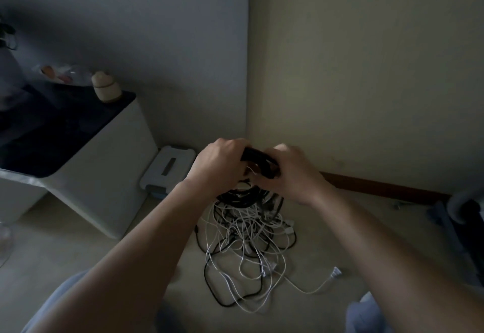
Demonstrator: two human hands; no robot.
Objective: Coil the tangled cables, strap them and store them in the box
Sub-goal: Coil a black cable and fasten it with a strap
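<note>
At far left, a white cabinet with a dark top [104, 154] is seen against a grey wall, with a small cream rounded jar [106, 87] standing on it. Just right of the cabinet, a white lidded plastic storage box with blue-grey latches [170, 166] is set on the pale carpeted floor [366, 228] in the corner; it is closed and judged to be where the cables are meant to go.

Next, the left hand [218, 165] is raised above the floor, its grip closed around a coil of thick black cable [258, 161]. The right hand [290, 173] is held close against it, its grip closed on the same black coil, seemingly to keep the loops together while they are gathered or strapped. No strap can be made out; the fingers are blurred.

Below both hands, a tangled heap of thin white and black cables [251, 238] is spread loosely on the floor, with further black loops hanging from the hands into it. The heap is knotted in the middle and looser at its edges. A white plug end [336, 272] is trailed out to the right. Most of the task is judged undone.
</note>
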